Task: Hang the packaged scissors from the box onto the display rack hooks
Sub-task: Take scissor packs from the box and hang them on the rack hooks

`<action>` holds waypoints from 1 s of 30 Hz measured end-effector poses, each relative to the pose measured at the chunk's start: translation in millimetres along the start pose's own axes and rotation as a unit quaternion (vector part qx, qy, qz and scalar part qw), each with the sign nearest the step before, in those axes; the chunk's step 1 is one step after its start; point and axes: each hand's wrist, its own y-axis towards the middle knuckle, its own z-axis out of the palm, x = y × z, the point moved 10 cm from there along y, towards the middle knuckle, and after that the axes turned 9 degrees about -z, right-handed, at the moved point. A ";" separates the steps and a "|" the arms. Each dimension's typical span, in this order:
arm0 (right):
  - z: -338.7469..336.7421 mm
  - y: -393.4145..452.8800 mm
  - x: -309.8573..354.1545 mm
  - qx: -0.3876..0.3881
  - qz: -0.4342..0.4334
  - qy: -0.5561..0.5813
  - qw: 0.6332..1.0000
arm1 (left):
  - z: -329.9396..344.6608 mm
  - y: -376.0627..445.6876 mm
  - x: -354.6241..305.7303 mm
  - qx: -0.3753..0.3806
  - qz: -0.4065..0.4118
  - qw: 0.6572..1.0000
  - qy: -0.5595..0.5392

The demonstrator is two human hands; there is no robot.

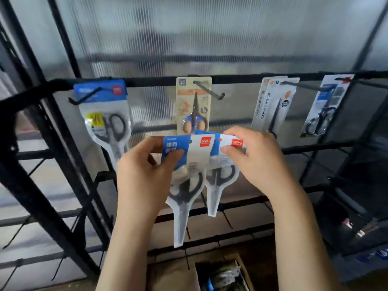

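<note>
Left hand (144,164) pinches the blue header of a scissors pack (184,181), thumb on front, fingers curled behind. Right hand (252,152) pinches the header of a 2nd pack (220,179), thumb and fingertips at its top right corner by the red logo. Both packs are held up in front of the rack (231,79), below its top bar, headers overlapping at centre, 1st pack in front. Clear blisters w/ black-handled scissors hang down, tips pointing at the floor; left pack reaches lower than the right one. Neither is on a hook.

Top bar, left to right: blue-header pack (105,114) on the left hook (84,97), same type as the held ones; beige card w/ blue-handled scissors (194,106) on the mid hook (210,90), just behind and above the held headers; white "SCISSORS" packs (273,106), at least 2 stacked, on the next hook; blue-grey pack (325,108) at far right.

Box (222,274) sits at bottom centre, open, w/ more packs inside, blurred. Ribbed translucent panel (210,38) behind the rack.
</note>
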 end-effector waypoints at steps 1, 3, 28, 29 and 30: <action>4.0 5.7 4.6 0.001 -0.002 0.005 1.000 | -8.5 5.1 1.6 -0.013 0.002 1.000 0.002; 12.1 13.8 12.0 0.002 -0.005 0.018 1.000 | -20.2 12.5 6.1 -0.026 -0.005 0.999 -0.021; 66.5 64.5 102.8 -0.026 -0.103 0.161 0.981 | -112.8 52.8 33.3 -0.099 -0.052 0.960 -0.258; 68.1 64.7 104.4 -0.023 -0.102 0.159 0.982 | -114.3 54.2 33.4 -0.101 -0.052 0.960 -0.257; 69.4 65.0 105.4 -0.021 -0.101 0.157 0.982 | -115.8 55.7 33.9 -0.104 -0.052 0.959 -0.259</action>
